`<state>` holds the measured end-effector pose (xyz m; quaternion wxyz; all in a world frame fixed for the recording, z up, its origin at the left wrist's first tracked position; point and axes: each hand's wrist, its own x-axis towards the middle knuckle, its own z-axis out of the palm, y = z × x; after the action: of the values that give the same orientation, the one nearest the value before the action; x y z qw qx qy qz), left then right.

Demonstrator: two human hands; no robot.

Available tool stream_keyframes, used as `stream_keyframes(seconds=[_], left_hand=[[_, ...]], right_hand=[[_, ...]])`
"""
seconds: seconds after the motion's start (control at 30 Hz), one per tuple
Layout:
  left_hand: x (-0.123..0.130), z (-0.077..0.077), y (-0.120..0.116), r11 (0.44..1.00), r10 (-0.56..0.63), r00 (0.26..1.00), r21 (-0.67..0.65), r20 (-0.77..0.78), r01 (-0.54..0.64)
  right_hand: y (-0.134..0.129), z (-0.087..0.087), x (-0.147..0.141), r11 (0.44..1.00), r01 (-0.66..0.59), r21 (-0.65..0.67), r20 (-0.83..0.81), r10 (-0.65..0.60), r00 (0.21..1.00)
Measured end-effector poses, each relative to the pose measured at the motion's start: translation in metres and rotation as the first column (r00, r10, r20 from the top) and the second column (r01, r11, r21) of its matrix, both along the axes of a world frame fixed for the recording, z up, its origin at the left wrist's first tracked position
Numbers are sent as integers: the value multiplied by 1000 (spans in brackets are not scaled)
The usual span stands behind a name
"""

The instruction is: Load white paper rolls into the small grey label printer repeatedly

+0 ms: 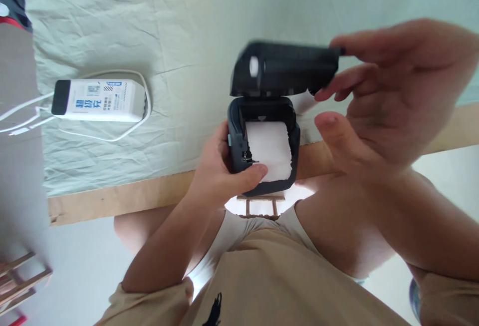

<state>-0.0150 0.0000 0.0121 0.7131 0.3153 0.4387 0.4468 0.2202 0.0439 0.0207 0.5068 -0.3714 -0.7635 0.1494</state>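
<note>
A small dark printer-like device (295,156) is held above the table's front edge, its black lid (295,69) swung up. Inside its body lies a white paper roll (271,146). My left hand (228,173) grips the body from the left, the thumb lying over the lower left of the roll. At the right, my right hand (374,101) has its fingertips at the right end of the lid, with the thumb apart from it below. Part of a pale object shows behind the device, mostly hidden.
On the pale green cloth (194,31) at the left lies a white power bank-like box (101,100) with white cables around it. A wooden table edge (123,196) runs along the front. Wooden stool-like frames (26,286) stand at the lower left.
</note>
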Motion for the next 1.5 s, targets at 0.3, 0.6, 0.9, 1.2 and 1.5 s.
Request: stream_keyframes(seconds=[0.3,0.6,0.9,1.2,1.5], left_hand=[[-4,-9,2,999,-30,999,20,31,29],[-7,-13,-2,995,-62,998,82,22,60],[8,-2,-11,993,89,995,73,46,-92],[5,-3,-8,992,110,994,67,-20,-108],[9,-17,-8,935,354,934,-12,-43,-355]], right_hand=[[-9,-2,-5,993,-86,77,131,76,988],[-20,-2,-9,912,-159,-378,-64,145,987],[-22,11,-14,610,-230,-759,-244,61,968],[-18,4,-14,566,-360,-741,-353,127,927],[-17,-3,-8,576,-395,-715,-430,82,899]])
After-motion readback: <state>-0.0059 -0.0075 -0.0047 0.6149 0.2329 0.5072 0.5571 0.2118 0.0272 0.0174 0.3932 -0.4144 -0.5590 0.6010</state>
